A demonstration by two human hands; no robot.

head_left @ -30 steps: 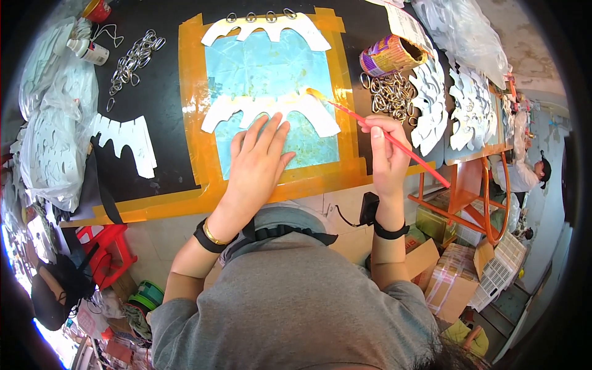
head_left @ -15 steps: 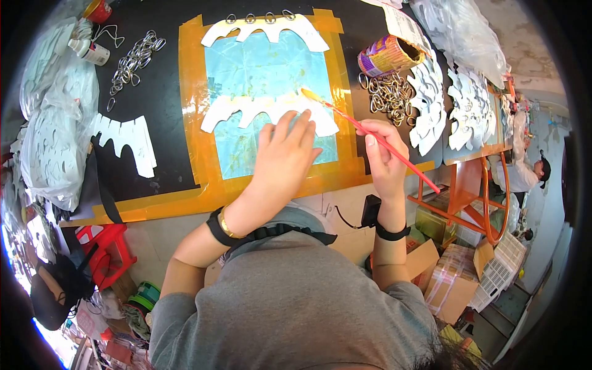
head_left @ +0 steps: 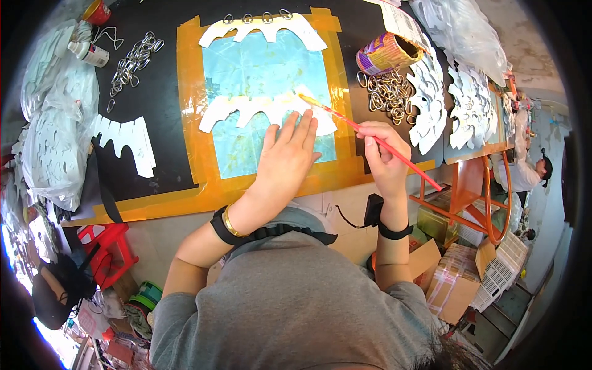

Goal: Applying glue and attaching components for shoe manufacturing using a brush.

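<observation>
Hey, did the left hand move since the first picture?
Yes, the left hand has moved right, closer to the right edge of the blue sheet.

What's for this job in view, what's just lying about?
For the job:
- red brush in right hand
- near white cutout under left hand
- blue sheet
- far white cutout
- probably loose metal rings

Likely lying about:
- red stool
- cardboard box
- white bottle

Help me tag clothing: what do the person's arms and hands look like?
Short grey sleeves. The left hand is bare, with a black band and gold bangle behind it; the right hand, also bare, has a black strap, a small black box nearby.
</observation>
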